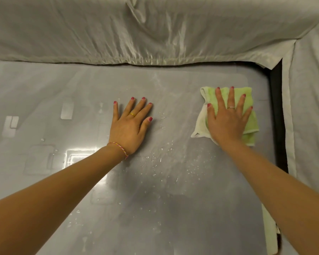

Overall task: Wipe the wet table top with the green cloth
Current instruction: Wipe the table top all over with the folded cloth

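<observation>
The glossy grey table top point(72, 85) fills most of the view, with water droplets point(160, 159) scattered across its middle and near part. A folded green cloth point(251, 124) with a pale underside lies flat near the table's far right corner. My right hand point(226, 120) presses down on the cloth with fingers straight and spread. My left hand point(132, 126) rests flat on the bare table about a hand's width left of the cloth, fingers spread.
A sofa draped in pale grey sheeting point(155, 30) runs along the far edge of the table and continues down the right side point(309, 107). A dark gap point(276, 107) separates the table's right edge from it. Ceiling lights reflect at left point(79, 155).
</observation>
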